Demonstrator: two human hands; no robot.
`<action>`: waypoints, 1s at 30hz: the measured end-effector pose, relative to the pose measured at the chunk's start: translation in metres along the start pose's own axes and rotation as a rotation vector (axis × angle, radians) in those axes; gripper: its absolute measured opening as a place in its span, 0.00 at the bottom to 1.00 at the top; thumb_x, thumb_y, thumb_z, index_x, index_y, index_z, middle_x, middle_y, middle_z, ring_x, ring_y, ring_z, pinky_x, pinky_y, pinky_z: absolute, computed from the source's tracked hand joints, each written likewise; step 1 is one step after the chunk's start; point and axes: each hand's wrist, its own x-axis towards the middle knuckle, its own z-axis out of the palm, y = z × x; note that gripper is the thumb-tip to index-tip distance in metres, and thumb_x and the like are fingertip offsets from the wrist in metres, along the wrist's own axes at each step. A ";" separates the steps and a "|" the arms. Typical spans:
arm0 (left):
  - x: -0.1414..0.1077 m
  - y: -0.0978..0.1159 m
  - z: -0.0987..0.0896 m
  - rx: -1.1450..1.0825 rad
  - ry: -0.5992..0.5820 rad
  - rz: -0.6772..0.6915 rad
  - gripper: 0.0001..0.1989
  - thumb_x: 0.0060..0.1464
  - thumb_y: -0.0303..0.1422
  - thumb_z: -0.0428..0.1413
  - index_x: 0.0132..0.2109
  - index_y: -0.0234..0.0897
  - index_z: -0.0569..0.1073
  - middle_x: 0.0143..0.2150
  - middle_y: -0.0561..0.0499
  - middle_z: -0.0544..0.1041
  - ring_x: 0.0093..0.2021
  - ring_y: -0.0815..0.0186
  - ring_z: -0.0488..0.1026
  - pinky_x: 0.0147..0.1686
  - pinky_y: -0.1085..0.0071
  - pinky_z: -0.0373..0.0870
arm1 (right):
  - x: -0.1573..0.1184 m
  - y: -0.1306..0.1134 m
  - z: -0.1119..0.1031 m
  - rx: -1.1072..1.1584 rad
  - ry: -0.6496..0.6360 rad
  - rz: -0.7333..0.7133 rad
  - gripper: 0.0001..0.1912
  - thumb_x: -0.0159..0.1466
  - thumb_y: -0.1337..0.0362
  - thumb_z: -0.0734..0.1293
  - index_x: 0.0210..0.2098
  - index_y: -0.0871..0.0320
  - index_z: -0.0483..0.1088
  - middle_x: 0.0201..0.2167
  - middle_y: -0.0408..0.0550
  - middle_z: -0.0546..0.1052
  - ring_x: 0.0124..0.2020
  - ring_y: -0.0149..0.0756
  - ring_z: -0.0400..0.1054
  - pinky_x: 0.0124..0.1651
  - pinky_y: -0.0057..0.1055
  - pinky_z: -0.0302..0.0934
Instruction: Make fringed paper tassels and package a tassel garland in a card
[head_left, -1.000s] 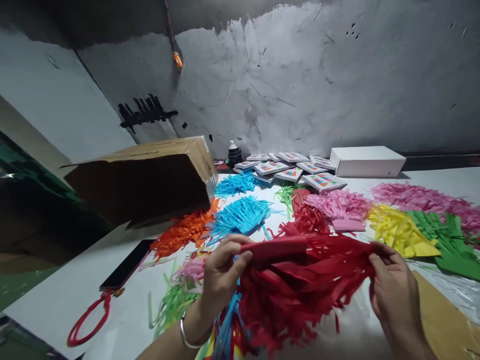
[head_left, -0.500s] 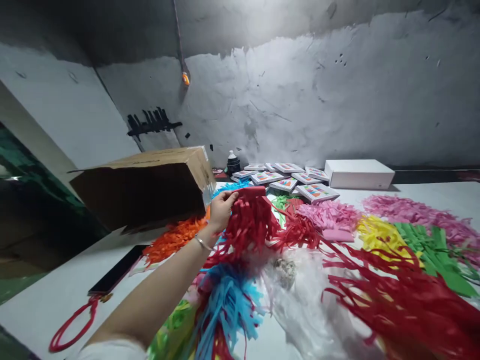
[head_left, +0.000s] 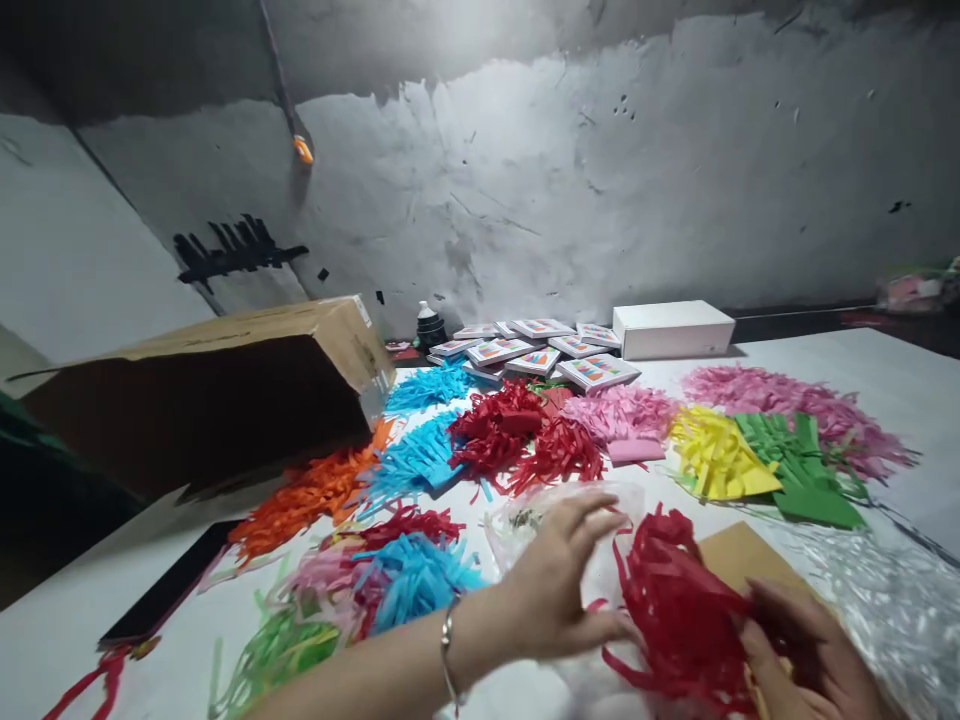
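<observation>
My right hand (head_left: 814, 650) is closed on a bunch of red tissue fringe (head_left: 679, 610) at the lower right. The fringe's loose strips fan out to the left. My left hand (head_left: 562, 570), with a silver bracelet at the wrist, reaches toward the fringe with its fingers apart and holds nothing. Beneath it lies a clear plastic bag (head_left: 499, 530). Behind my right hand is a tan card sheet (head_left: 750, 555). A pile of red fringe (head_left: 499, 425) sits farther back, beside blue fringe (head_left: 424, 450) and pink fringe (head_left: 622, 410).
An open cardboard box (head_left: 352, 350) stands at the left, with orange fringe (head_left: 307, 500) and a phone (head_left: 169, 590) in front. Flat printed boxes (head_left: 600, 372) and a white box (head_left: 675, 330) are along the wall. Yellow fringe (head_left: 720, 455) and green fringe (head_left: 806, 470) lie at the right.
My left hand has let go of a red fringe piece at the back pile and come down right, fingers spread. My right hand now shows, gripping red fringe. The view has turned right.
</observation>
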 end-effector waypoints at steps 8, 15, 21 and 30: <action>0.007 0.057 0.014 0.183 0.079 0.138 0.10 0.62 0.27 0.50 0.48 0.37 0.72 0.39 0.46 0.80 0.39 0.61 0.74 0.58 0.54 0.61 | 0.008 -0.065 -0.024 -0.100 -0.166 -0.421 0.18 0.68 0.72 0.60 0.57 0.61 0.67 0.43 0.51 0.78 0.41 0.33 0.75 0.44 0.25 0.69; -0.038 0.101 -0.029 -0.191 -0.131 0.156 0.23 0.62 0.45 0.55 0.59 0.39 0.69 0.50 0.41 0.77 0.49 0.55 0.74 0.56 0.57 0.66 | -0.001 -0.071 -0.041 -0.217 -0.120 -0.561 0.22 0.68 0.74 0.60 0.60 0.63 0.68 0.38 0.54 0.75 0.38 0.40 0.70 0.46 0.40 0.62; -0.035 0.082 -0.024 -0.487 -0.092 -0.512 0.35 0.52 0.60 0.58 0.57 0.37 0.73 0.53 0.41 0.75 0.52 0.52 0.71 0.53 0.59 0.68 | -0.021 -0.084 -0.048 -0.127 -0.155 -0.722 0.29 0.75 0.56 0.57 0.69 0.67 0.57 0.38 0.58 0.76 0.41 0.43 0.71 0.51 0.47 0.59; -0.059 0.096 0.019 -1.322 -0.174 -0.866 0.33 0.48 0.63 0.58 0.38 0.33 0.76 0.32 0.48 0.75 0.30 0.66 0.72 0.31 0.71 0.69 | -0.048 -0.066 -0.038 -0.167 -0.134 -0.662 0.28 0.69 0.75 0.60 0.67 0.61 0.61 0.37 0.51 0.77 0.39 0.37 0.72 0.53 0.41 0.59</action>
